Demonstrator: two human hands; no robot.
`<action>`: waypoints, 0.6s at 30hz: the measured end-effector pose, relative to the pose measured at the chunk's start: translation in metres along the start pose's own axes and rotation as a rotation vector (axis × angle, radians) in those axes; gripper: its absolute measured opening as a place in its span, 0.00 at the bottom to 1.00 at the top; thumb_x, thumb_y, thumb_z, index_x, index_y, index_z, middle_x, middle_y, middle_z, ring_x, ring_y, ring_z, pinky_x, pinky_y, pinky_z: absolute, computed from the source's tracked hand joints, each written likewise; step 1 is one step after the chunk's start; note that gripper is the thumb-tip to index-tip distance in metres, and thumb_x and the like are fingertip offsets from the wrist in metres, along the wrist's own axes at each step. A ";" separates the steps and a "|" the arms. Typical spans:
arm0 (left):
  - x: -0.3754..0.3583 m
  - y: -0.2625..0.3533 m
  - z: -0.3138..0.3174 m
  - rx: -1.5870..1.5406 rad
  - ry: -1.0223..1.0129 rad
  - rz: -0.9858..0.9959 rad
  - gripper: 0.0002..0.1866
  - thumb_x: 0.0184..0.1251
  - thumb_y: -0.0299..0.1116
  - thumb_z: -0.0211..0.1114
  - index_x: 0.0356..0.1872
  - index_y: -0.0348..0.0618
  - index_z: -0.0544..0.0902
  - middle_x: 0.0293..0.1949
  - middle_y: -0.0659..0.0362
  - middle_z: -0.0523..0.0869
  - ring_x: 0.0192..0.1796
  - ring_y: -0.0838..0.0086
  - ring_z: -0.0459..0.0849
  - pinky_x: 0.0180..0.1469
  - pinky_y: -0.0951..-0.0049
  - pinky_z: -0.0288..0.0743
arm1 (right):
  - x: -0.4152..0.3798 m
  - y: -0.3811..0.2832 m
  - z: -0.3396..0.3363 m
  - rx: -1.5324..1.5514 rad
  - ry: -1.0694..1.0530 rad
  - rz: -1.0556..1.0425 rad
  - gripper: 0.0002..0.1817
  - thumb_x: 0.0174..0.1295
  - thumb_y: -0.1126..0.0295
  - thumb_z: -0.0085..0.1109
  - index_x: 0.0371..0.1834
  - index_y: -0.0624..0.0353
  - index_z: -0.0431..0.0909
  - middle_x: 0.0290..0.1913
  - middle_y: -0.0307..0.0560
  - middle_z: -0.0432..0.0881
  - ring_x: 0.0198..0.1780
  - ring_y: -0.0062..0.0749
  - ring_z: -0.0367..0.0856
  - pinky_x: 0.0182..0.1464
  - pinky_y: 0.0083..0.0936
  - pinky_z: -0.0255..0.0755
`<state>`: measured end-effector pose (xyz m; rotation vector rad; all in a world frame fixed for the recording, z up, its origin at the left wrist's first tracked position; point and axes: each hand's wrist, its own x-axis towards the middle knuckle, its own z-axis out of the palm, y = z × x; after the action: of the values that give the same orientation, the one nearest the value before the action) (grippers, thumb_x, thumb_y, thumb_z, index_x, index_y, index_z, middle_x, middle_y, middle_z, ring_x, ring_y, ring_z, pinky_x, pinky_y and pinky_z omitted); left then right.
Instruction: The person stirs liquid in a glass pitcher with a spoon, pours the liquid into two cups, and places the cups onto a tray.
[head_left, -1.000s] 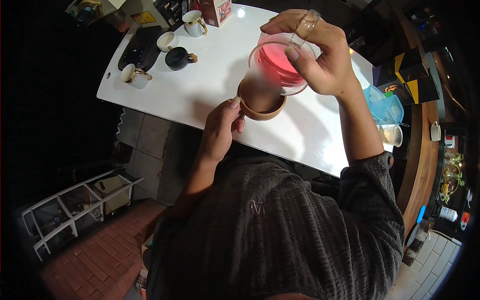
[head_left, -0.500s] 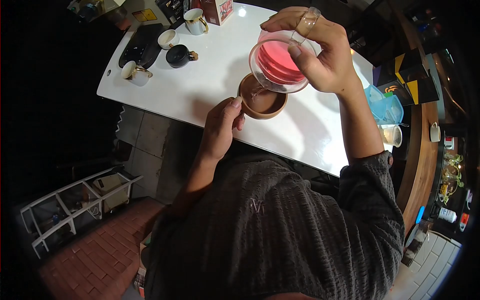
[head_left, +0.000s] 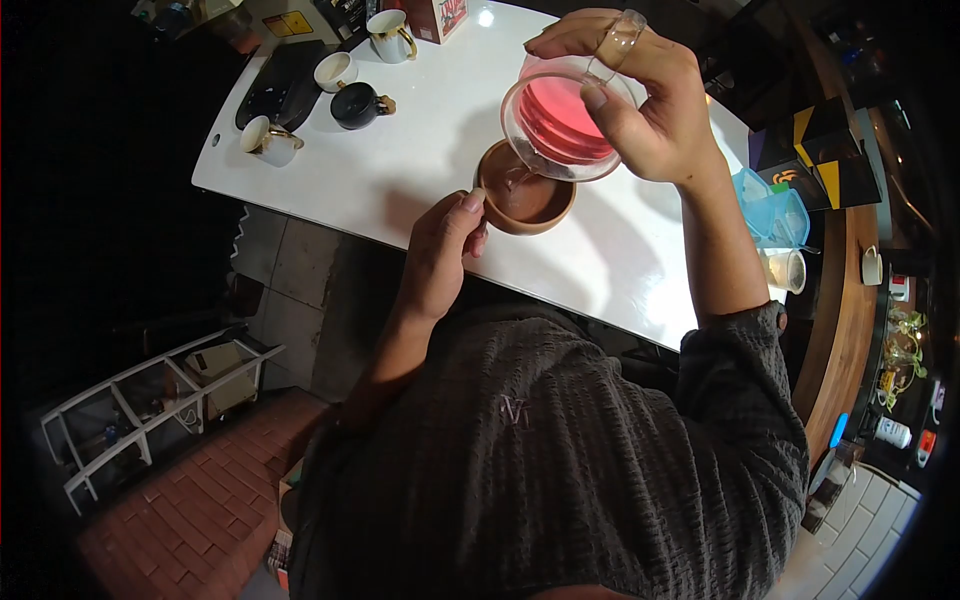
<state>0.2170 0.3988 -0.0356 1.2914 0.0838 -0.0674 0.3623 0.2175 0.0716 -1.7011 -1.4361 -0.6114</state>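
My left hand (head_left: 442, 245) is closed at the left side of a round brown cup (head_left: 548, 226), thumb on top; any handle there is hidden by the fingers. Liquid is in the cup, its surface rippling. Above it, my right hand (head_left: 655, 105) grips a clear glass pitcher (head_left: 513, 140) holding pinkish-red liquid. The pitcher is tilted toward the cup, its rim over the cup's far right side, and a thin stream falls inside. The pitcher's clear handle loop shows by my right fingers.
On the white table (head_left: 330, 195) stand a black cup (head_left: 355, 106), white-and-gold mugs (head_left: 391, 38), a black scale-like tray (head_left: 280, 88) and a red-white box (head_left: 437, 18). To the right are light-blue containers (head_left: 770, 212), a clear plastic cup (head_left: 786, 270) and a dark box (head_left: 825, 150).
Liquid in the brown cup looks a little higher and covers more of the inside. The pitcher has shifted very slightly right and up; the left hand's grip is the same.
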 end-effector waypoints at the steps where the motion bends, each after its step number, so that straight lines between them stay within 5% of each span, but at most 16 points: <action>1: 0.000 0.001 0.001 0.000 0.000 -0.001 0.20 0.74 0.44 0.52 0.24 0.42 0.70 0.22 0.66 0.69 0.28 0.83 0.65 0.33 0.80 0.60 | -0.002 0.004 0.001 0.018 0.019 -0.025 0.14 0.48 0.68 0.56 0.30 0.72 0.81 0.34 0.61 0.84 0.37 0.50 0.85 0.42 0.36 0.77; 18: 0.002 -0.001 0.007 -0.016 0.040 0.005 0.19 0.74 0.45 0.52 0.25 0.43 0.71 0.23 0.67 0.67 0.28 0.84 0.63 0.32 0.81 0.59 | -0.003 0.009 -0.004 0.029 0.007 -0.075 0.13 0.49 0.70 0.55 0.29 0.71 0.81 0.33 0.59 0.84 0.35 0.49 0.84 0.40 0.36 0.77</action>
<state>0.2194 0.3915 -0.0352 1.2766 0.1156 -0.0366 0.3708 0.2121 0.0689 -1.6271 -1.5027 -0.6342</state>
